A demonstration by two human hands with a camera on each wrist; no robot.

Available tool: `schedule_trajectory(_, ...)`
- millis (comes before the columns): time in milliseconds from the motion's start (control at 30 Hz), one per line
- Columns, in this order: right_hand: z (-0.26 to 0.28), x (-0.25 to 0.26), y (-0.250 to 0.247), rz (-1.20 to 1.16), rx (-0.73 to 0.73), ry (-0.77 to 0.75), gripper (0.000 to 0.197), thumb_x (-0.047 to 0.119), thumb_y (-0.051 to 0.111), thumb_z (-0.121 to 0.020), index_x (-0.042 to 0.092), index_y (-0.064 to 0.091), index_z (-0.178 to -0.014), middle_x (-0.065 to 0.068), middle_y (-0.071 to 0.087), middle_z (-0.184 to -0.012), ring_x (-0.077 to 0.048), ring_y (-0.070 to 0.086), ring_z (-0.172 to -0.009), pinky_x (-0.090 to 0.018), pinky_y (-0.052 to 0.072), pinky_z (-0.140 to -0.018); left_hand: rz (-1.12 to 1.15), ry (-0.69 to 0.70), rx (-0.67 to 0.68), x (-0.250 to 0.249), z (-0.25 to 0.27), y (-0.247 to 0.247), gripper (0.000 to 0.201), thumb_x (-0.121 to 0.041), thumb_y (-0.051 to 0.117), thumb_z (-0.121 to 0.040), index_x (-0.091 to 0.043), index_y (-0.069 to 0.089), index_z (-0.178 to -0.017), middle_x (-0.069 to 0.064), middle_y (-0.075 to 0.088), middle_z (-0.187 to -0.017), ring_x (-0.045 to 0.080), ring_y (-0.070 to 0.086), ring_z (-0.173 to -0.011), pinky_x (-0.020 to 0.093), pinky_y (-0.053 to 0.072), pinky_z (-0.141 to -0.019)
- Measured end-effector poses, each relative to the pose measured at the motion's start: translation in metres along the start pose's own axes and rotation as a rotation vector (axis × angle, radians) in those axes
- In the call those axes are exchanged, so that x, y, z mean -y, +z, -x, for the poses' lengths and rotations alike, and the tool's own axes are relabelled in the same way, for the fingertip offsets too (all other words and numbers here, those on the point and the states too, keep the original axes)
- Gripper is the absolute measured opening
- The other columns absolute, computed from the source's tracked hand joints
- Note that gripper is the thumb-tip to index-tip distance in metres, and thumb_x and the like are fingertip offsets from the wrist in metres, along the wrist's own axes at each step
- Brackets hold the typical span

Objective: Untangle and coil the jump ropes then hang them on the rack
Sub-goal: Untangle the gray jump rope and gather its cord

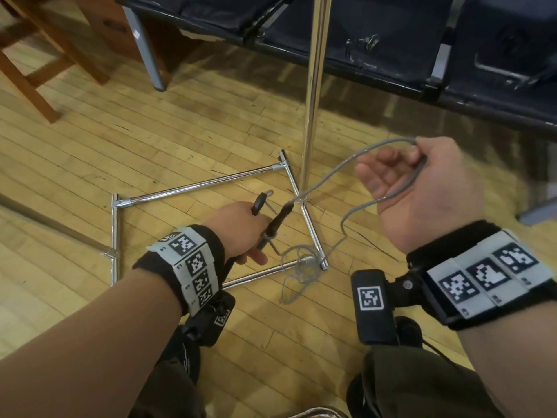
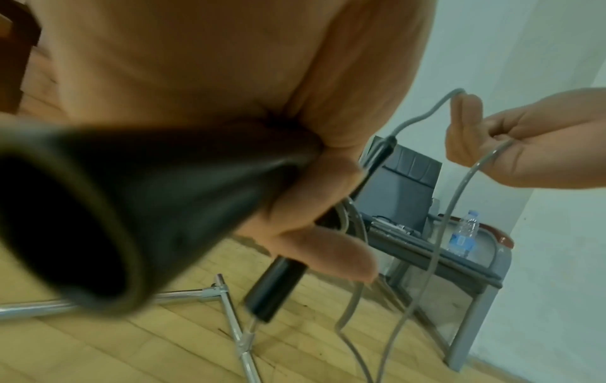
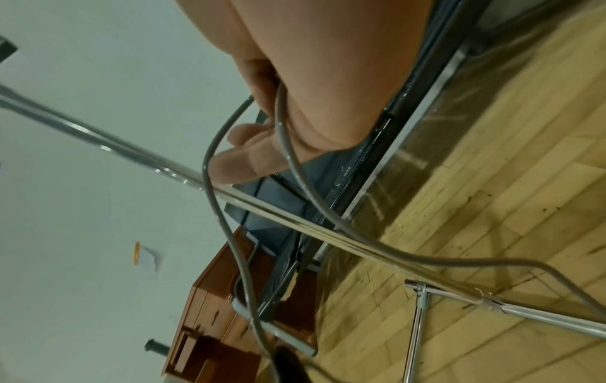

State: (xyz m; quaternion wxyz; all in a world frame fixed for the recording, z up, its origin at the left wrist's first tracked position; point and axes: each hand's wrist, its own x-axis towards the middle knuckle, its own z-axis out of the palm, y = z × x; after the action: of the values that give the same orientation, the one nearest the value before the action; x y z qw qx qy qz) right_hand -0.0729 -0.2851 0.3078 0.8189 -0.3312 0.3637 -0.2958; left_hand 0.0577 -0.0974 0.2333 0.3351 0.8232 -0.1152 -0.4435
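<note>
My left hand (image 1: 241, 233) grips both black handles (image 1: 272, 223) of a grey jump rope low over the rack's base; close up, one handle (image 2: 98, 207) fills the left wrist view and the other handle (image 2: 279, 282) points down. From a handle tip the grey rope (image 1: 340, 167) rises to my right hand (image 1: 404, 164), which is raised palm-up and pinches a loop of it. The rope then drops across the palm to a loose tangle (image 1: 301, 267) on the floor by the base corner. The right wrist view shows both rope strands (image 3: 285, 134) leaving the fingers (image 3: 242, 165).
The rack's chrome upright pole (image 1: 313, 86) stands between my hands on a square chrome base frame (image 1: 196, 188) on the wood floor. Black bench seats (image 1: 376, 40) run behind it, wooden furniture (image 1: 45, 55) stands at the left. A water bottle (image 2: 464, 233) sits on a seat.
</note>
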Motion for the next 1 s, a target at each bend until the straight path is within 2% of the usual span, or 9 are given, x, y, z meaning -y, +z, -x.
schedule_trajectory(100,-0.007,0.008,-0.008,0.102,-0.130,-0.088,0.035,0.022,0.043,-0.098,0.021,0.046,-0.063,-0.006,0.061,-0.064,-0.027,0.071,-0.065,-0.037,0.060,-0.064,-0.037,-0.018,-0.048,-0.001,0.000,-0.004,0.026,-0.035,0.051,-0.108,-0.016,0.068,-0.106,0.011,0.081,-0.082,0.013,0.065,-0.046,0.022,0.043,-0.042)
schedule_trajectory(233,-0.015,0.016,-0.019,0.165,-0.273,-0.198,0.034,0.021,0.046,-0.095,0.023,0.046,-0.061,-0.001,0.060,-0.061,-0.022,0.065,-0.058,-0.033,0.056,-0.059,-0.093,-0.023,-0.167,-0.006,-0.002,-0.008,0.030,-0.041,0.048,-0.108,-0.016,0.065,-0.103,0.008,0.078,-0.068,0.009,0.051,-0.031,0.018,0.039,-0.036)
schedule_trajectory(433,-0.024,0.026,-0.027,0.228,-0.303,-0.193,0.029,0.020,0.050,-0.093,0.021,0.051,-0.064,0.000,0.063,-0.064,-0.022,0.066,-0.064,-0.035,0.055,-0.065,-0.220,-0.037,-0.263,0.000,-0.004,-0.018,0.025,-0.028,0.047,-0.107,-0.011,0.065,-0.099,0.007,0.077,-0.072,0.013,0.064,-0.046,0.023,0.043,-0.043)
schedule_trajectory(500,-0.022,0.014,-0.025,0.569,-0.234,-0.110,0.025,0.020,0.051,-0.096,0.019,0.056,-0.072,0.001,0.067,-0.072,-0.021,0.067,-0.076,-0.036,0.054,-0.074,-0.201,0.025,-0.270,-0.002,-0.002,-0.017,0.028,-0.033,0.049,-0.106,-0.015,0.065,-0.093,0.004,0.075,-0.074,0.005,0.060,-0.038,0.019,0.040,-0.037)
schedule_trajectory(600,-0.011,-0.008,-0.020,1.178,-0.028,-0.101,0.014,0.028,0.058,-0.097,0.023,0.070,-0.090,-0.002,0.073,-0.099,-0.018,0.066,-0.087,-0.042,0.052,-0.086,-0.123,0.152,-0.276,-0.009,0.003,-0.017,0.030,-0.041,0.055,-0.104,-0.020,0.069,-0.087,0.004,0.074,-0.075,0.010,0.063,-0.051,0.025,0.045,-0.046)
schedule_trajectory(700,0.001,-0.022,-0.010,1.509,0.274,-0.112,0.048,0.036,0.062,-0.093,0.029,0.057,-0.140,0.006,0.061,-0.141,-0.016,0.061,-0.122,-0.035,0.046,-0.098,0.067,0.295,-0.148,-0.020,0.014,-0.014,0.028,-0.045,0.062,-0.100,-0.026,0.072,-0.081,0.001,0.076,-0.084,0.017,0.068,-0.065,0.034,0.047,-0.054)
schedule_trajectory(800,0.012,-0.037,0.003,1.413,0.582,-0.046,0.066,0.040,0.066,-0.083,0.038,0.049,-0.147,0.017,0.058,-0.144,-0.007,0.052,-0.135,-0.039,0.040,-0.114,0.178,0.416,0.042,-0.032,0.028,-0.010,0.022,-0.045,0.065,-0.093,-0.031,0.073,-0.078,0.002,0.075,-0.083,0.016,0.063,-0.062,0.030,0.043,-0.048)
schedule_trajectory(867,0.018,-0.045,0.007,1.222,0.669,-0.038,0.051,0.030,0.065,-0.081,0.028,0.062,-0.132,0.009,0.070,-0.127,-0.012,0.061,-0.126,-0.047,0.044,-0.112,0.207,0.488,0.118,-0.036,0.034,-0.010,0.023,-0.044,0.064,-0.092,-0.025,0.074,-0.082,0.012,0.066,-0.071,0.018,0.054,-0.051,0.029,0.038,-0.045)
schedule_trajectory(1000,0.028,-0.048,0.016,0.944,0.711,-0.076,0.036,0.017,0.063,-0.085,0.015,0.069,-0.121,-0.006,0.076,-0.113,-0.023,0.069,-0.115,-0.052,0.048,-0.107,0.308,0.592,0.200,-0.039,0.044,-0.015,0.026,-0.035,0.061,-0.100,-0.019,0.077,-0.088,-0.004,0.049,-0.051,0.012,0.040,-0.039,0.023,0.033,-0.040)
